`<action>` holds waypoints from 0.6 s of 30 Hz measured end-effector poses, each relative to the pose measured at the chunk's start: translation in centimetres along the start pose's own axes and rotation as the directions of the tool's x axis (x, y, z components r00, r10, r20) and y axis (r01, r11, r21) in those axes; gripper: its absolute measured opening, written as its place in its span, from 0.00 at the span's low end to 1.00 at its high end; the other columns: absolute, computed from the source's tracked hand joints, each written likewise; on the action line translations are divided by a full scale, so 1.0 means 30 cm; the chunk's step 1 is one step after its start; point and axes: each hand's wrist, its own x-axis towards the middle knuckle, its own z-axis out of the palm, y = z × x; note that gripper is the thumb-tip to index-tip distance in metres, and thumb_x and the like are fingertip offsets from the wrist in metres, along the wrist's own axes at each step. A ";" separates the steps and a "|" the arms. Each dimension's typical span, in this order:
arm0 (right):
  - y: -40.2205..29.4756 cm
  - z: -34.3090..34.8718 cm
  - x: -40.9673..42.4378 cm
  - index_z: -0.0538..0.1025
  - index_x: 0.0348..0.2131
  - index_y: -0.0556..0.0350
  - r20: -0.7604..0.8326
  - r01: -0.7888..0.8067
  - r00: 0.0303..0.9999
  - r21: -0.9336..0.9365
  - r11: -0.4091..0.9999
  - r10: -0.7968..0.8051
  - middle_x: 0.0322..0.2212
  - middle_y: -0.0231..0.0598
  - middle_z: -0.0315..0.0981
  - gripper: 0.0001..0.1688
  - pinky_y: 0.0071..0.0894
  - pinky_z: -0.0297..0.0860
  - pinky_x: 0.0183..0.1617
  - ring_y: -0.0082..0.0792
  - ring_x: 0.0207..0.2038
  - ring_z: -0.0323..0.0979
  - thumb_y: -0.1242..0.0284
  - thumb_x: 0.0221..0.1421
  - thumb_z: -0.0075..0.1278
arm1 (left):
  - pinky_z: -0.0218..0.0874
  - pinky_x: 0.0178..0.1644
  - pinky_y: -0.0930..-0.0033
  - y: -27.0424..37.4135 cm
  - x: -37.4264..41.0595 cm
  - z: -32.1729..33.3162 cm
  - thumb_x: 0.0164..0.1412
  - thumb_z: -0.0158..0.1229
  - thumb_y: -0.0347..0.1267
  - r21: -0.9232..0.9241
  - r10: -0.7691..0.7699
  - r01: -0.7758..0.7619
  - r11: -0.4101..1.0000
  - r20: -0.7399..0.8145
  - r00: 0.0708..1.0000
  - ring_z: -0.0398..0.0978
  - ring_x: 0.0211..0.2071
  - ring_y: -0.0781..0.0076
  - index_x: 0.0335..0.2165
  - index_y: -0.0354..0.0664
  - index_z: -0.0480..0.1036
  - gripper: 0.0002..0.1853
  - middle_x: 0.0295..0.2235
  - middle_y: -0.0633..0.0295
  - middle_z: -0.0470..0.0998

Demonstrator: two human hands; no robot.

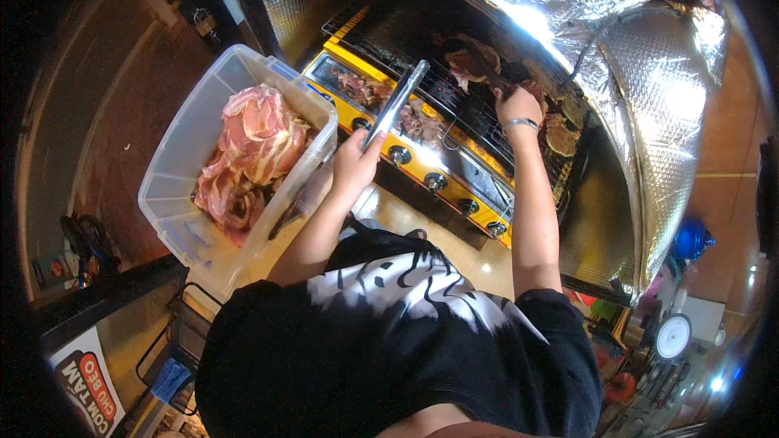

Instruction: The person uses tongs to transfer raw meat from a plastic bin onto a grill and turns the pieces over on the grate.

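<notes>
My left hand [356,161] is closed around a pair of shiny metal tongs [398,103], which point up and away over the front of the yellow gas grill [398,155]. My right hand [519,108] reaches over the grill's wire grate [447,82] and grips a dark tool [498,80] whose kind I cannot make out. Close to its tip, a browned slab of meat [473,64] lies on the grate. More cooked pieces of meat [561,135] sit to the right of that hand. Small meat scraps [420,121] fill part of the metal tray [471,171] along the grill's front.
A clear plastic tub [182,128] of raw marinated meat [261,128] stands left of the grill. Foil-faced bubble insulation [663,109] forms a hood around the back and right. A black wire rack [176,334] with a blue cloth [171,379] is at lower left.
</notes>
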 end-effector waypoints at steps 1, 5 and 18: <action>0.023 0.017 -0.004 0.77 0.38 0.60 -0.013 -0.015 1.000 -0.001 1.000 0.015 0.33 0.56 0.75 0.29 0.46 0.69 0.44 0.51 0.38 0.74 0.52 0.52 0.49 | 0.58 0.24 0.69 0.001 -0.005 -0.005 0.59 0.54 0.45 -0.004 -0.007 0.007 1.000 0.001 1.000 0.69 0.18 0.74 0.28 0.38 0.72 0.19 0.15 0.64 0.71; 0.134 0.109 -0.020 0.77 0.38 0.63 -0.121 -0.055 0.989 0.207 0.977 0.081 0.35 0.61 0.74 0.35 0.44 0.68 0.47 0.54 0.42 0.73 0.47 0.50 0.50 | 0.59 0.25 0.68 0.006 -0.009 -0.011 0.59 0.55 0.46 0.041 -0.005 0.006 0.999 -0.026 1.000 0.70 0.18 0.71 0.28 0.38 0.72 0.19 0.15 0.62 0.72; 0.220 0.138 -0.147 0.76 0.31 0.67 -0.206 -0.012 0.973 0.404 0.915 0.103 0.25 0.59 0.74 0.32 0.40 0.67 0.34 0.54 0.31 0.74 0.50 0.51 0.52 | 0.60 0.27 0.64 -0.041 0.022 0.023 0.58 0.55 0.46 0.110 0.072 -0.071 0.991 -0.003 0.997 0.72 0.20 0.64 0.27 0.36 0.72 0.21 0.16 0.57 0.72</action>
